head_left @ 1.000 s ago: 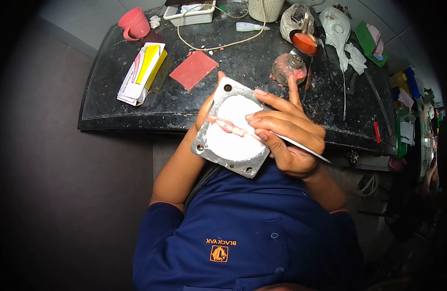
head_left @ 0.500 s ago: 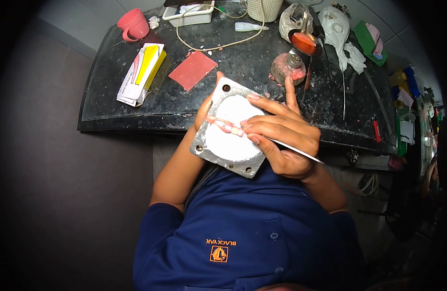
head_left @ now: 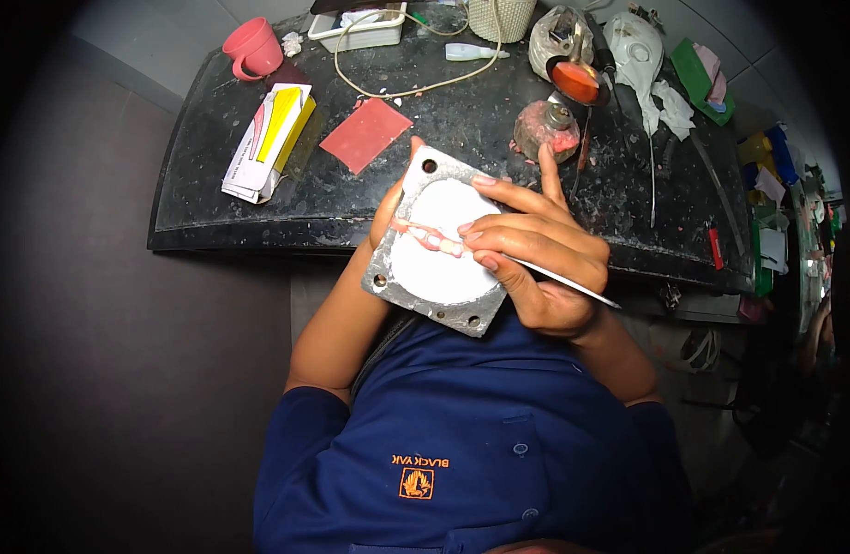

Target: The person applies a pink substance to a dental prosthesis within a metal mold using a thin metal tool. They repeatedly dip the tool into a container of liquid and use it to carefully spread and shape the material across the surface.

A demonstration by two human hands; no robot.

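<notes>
A square grey metal frame with corner holes is filled with white plaster. Across the plaster runs a pink strip bearing tooth-like pieces. My left hand grips the frame from its left side and from beneath, mostly hidden by it. In my right hand a thin pale tool is pinched between thumb and fingers. The tip of that tool is by the right end of the pink strip, hidden by the fingertips. One right fingertip rests on the frame's upper edge, and another finger points up.
On the black table stand a pink mug, a yellow and white box, a pink sheet, a white tray, a burner, a pan of red wax and a white mask-like object. A cable loops behind.
The outer end of the pale tool has shifted slightly right. Both hands and the frame stay almost where they were.
</notes>
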